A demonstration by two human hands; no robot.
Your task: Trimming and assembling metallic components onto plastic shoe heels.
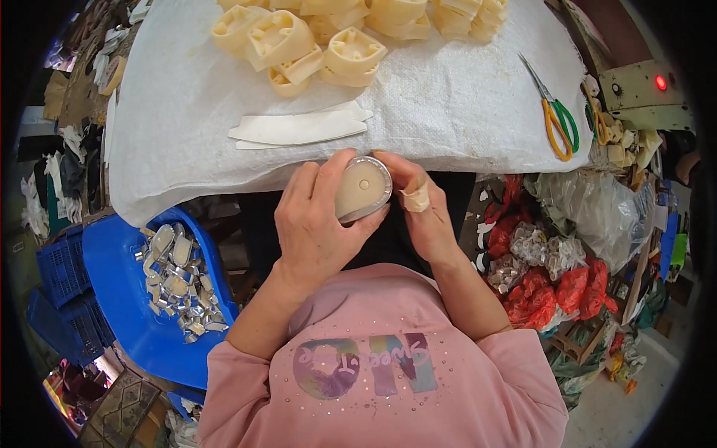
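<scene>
Just off the table's front edge, my left hand (314, 224) is closed around a shoe heel (357, 192), its fingers along the far left side and its thumb underneath. The heel is rounded, with a flat beige face, a small round mark in it and a shiny silver rim. On its right side, my right hand (429, 216) pinches the rim with its fingertips; tan tape (416, 198) is wrapped round one digit. Beyond my hands, several thin white strips (299, 127) lie stacked on the white woven cloth (441, 112).
Cream-coloured curled pieces (280, 41) are heaped at the table's far side. Scissors (556, 119) with orange and green handles lie at the right. A blue tub (119, 299) at my left holds many silver-and-beige heels (181, 250). Red plastic bags (534, 299) crowd the lower right.
</scene>
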